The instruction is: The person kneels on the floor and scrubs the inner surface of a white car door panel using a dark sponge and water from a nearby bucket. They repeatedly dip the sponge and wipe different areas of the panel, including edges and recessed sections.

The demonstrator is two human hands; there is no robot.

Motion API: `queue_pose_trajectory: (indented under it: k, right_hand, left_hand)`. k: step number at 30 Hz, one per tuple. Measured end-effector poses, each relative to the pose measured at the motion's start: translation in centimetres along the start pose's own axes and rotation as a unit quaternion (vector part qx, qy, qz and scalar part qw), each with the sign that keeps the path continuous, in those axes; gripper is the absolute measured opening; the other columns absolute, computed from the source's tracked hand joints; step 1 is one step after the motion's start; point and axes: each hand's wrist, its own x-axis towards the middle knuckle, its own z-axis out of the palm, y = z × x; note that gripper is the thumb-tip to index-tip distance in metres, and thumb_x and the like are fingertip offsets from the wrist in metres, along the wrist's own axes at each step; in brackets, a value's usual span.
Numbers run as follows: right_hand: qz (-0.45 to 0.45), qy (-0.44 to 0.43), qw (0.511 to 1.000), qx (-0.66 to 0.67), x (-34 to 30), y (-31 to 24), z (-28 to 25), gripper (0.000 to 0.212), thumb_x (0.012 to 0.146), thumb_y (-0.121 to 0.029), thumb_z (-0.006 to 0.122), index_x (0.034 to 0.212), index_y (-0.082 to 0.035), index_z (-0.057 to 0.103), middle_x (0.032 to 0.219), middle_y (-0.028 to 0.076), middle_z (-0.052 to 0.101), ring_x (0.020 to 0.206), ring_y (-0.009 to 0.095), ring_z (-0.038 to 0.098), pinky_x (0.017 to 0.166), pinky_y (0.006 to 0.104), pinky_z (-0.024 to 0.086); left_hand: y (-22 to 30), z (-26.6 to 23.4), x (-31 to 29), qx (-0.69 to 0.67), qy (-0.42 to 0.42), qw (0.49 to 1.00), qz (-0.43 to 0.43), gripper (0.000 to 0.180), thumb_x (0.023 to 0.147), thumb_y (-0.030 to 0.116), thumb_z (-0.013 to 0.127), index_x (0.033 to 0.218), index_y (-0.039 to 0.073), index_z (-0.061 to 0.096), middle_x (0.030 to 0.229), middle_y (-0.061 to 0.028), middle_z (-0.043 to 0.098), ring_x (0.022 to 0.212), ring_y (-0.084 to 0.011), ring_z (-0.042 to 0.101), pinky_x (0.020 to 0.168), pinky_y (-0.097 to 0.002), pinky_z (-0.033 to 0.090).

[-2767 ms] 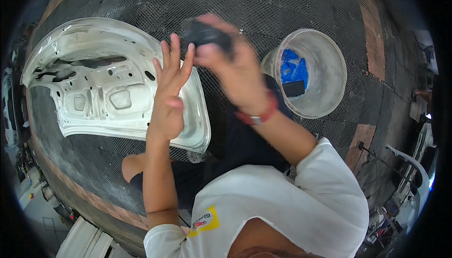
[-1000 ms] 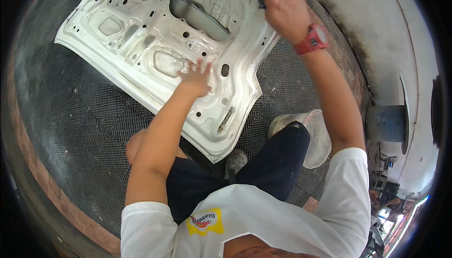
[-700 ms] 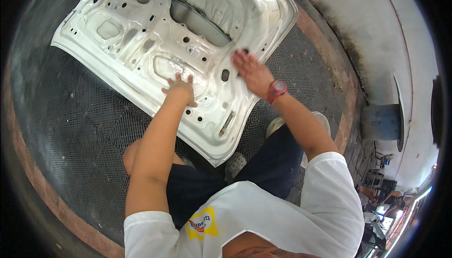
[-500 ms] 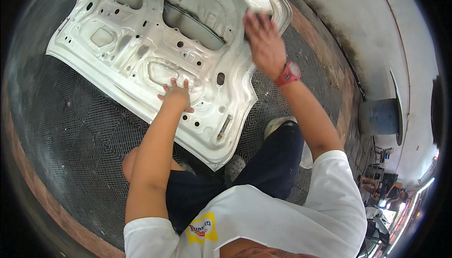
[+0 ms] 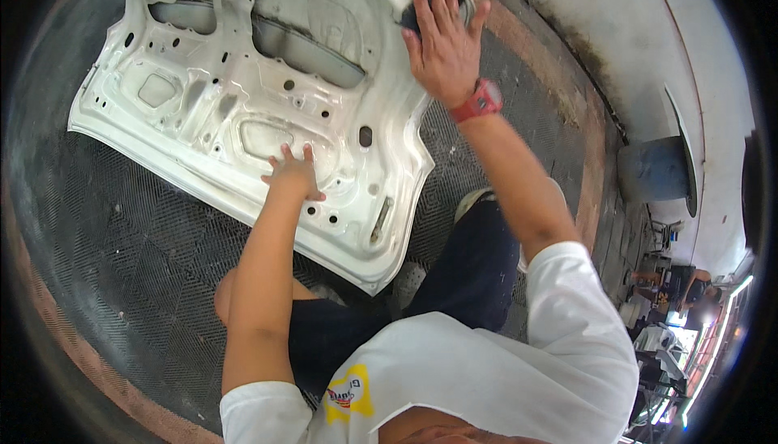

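Note:
A white-painted car body panel [image 5: 340, 172], like a door or tailgate's inner side, lies on the dark floor, with large openings and several small holes. My left hand [image 5: 293, 178] rests on it beside a rounded recess, fingers spread. Farther off, my right hand [image 5: 447, 43] lies flat at the panel's far right edge, fingers stretched out. Beneath its fingers a dark patch [image 5: 411, 17] shows on both sides; whether it is a sheet, a pad or part of the panel, I cannot tell. A red watch [image 5: 484, 100] sits on my right wrist.
Black textured mats [image 5: 146, 225] cover the floor. A stained white wall [image 5: 648, 31] rises at the right, with a blue drum-like container [image 5: 655, 170] beside it. At the far lower right, another person [image 5: 698, 288] is near cluttered equipment. My knees are close to the panel's near edge.
My right hand has slid farther away along the panel's right edge; the dark patch shifted with it. My left hand stays by the recess. The whole view has shifted slightly.

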Motion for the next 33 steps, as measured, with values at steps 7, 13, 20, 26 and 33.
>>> queue_pose_trajectory:
  k: [7, 13, 20, 26, 33]
  right_hand:
    - [0.046, -0.037, 0.998, 0.022, -7.3, -0.2, 1.9, 0.084, 0.106, -0.030, 0.060, 0.176, -0.007, 0.018, 0.182, 0.020, 0.020, 0.168, 0.038, 0.020, 0.133, 0.0652, 0.005]
    - [0.218, -0.028, 0.967, 0.125, -15.0, -7.3, 5.8, 0.082, 0.108, -0.023, 0.057, 0.172, 0.005, 0.015, 0.179, 0.031, 0.014, 0.168, 0.043, 0.017, 0.133, 0.0644, 0.008]
    - [0.222, -0.205, 0.945, 0.126, -22.5, -11.4, 3.8, 0.086, 0.109, -0.030, 0.057, 0.170, 0.012, 0.012, 0.178, 0.034, 0.013, 0.167, 0.046, 0.015, 0.132, 0.0655, 0.013]
    - [0.170, -0.142, 0.972, 0.085, -15.7, -7.1, 4.3, 0.087, 0.108, -0.039, 0.059, 0.173, 0.000, 0.018, 0.180, 0.027, 0.015, 0.169, 0.043, 0.012, 0.134, 0.0627, 0.009]
    - [-0.087, -0.337, 0.937, -0.022, -17.3, -4.0, 1.7, 0.084, 0.105, -0.045, 0.062, 0.171, -0.004, 0.031, 0.182, 0.017, 0.022, 0.169, 0.035, 0.019, 0.135, 0.0558, 0.016]
  left_hand:
    - [-0.3, 0.5, 0.2, 0.022, 0.001, 1.000, 0.019, 0.138, 0.080, 0.053, 0.094, 0.177, 0.025, 0.000, 0.182, -0.0246, 0.000, 0.163, -0.0566, 0.015, 0.121, -0.0728, 0.038]
    - [-0.7, 0.7, 0.1, 0.018, 0.006, 0.999, 0.028, 0.138, 0.080, 0.052, 0.094, 0.177, 0.024, 0.000, 0.181, -0.0275, 0.000, 0.162, -0.0594, 0.016, 0.120, -0.0735, 0.040]
    - [0.3, 0.1, -0.6, 0.009, -0.001, 1.000, 0.003, 0.133, 0.084, 0.049, 0.092, 0.178, 0.028, 0.001, 0.184, -0.0188, -0.002, 0.166, -0.0516, 0.010, 0.126, -0.0724, 0.031]
    - [-0.1, 0.5, -0.4, -0.021, 0.004, 1.000, 0.001, 0.134, 0.083, 0.047, 0.094, 0.178, 0.029, 0.001, 0.184, -0.0181, -0.003, 0.166, -0.0504, 0.010, 0.127, -0.0728, 0.028]
    - [0.1, 0.9, 0.7, -0.014, 0.003, 1.000, -0.004, 0.140, 0.079, 0.047, 0.096, 0.177, 0.027, -0.001, 0.183, -0.0228, -0.004, 0.164, -0.0551, 0.013, 0.123, -0.0770, 0.032]
